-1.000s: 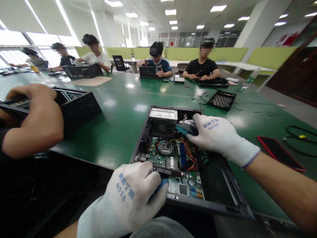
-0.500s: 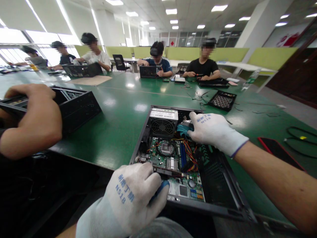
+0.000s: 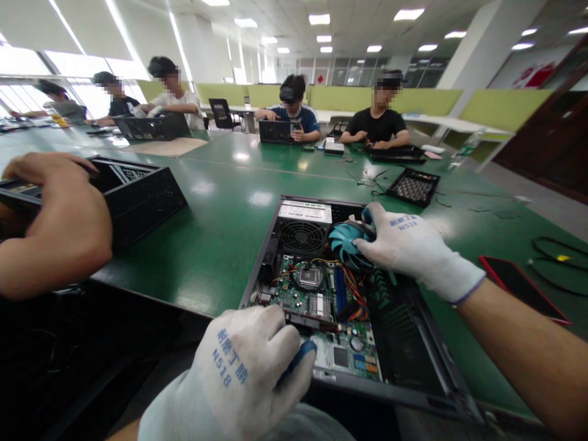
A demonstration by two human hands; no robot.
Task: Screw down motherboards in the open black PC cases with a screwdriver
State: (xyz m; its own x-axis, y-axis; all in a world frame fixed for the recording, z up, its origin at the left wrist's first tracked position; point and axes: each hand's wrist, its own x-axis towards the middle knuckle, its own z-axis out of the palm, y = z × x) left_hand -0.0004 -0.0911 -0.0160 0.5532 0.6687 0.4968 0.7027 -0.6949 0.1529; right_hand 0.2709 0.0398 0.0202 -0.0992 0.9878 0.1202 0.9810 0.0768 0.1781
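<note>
Fan (image 3: 348, 242) with turquoise blades, clamped in right hand (image 3: 407, 246): thumb on near side, fingers on far side, blades facing left, tilted. Located over far right part of open computer case (image 3: 377, 388), just beside power supply (image 3: 305, 212); whether it touches anything below, can't tell. Probably fairly light unless a metal heatsink is behind the blades; that side is mostly hidden. Body looks stiff, not slippery for gloves with blue-coated fingertips. Blades look thin, likely to spin or snap if pressed; best hold is the dark outer body, opposite sides, off the blades. Any lead could snag, but can't make one out.

Left hand (image 3: 248, 361), gloved, at near left part of case, fingers curled in, thumb close to them. Contact hidden under the fingers, so can't tell if it's clamped on the rim or just resting. Case looks heavy, rigid, lies flat, maybe sharp metal edges.

Inside case: green motherboard (image 3: 324, 349) with bare processor socket (image 3: 309, 277), delicate, don't press; blue memory slots (image 3: 340, 289); loose colored wires (image 3: 356, 293), soft, easy to catch.

Outward, on green table (image 3: 220, 226): red-edged dark flat thing (image 3: 521, 288) and black cable (image 3: 554, 263) to the right, black tray (image 3: 414, 186) beyond case, co-worker's arm (image 3: 64, 226) at another case (image 3: 144, 205) on the left.
</note>
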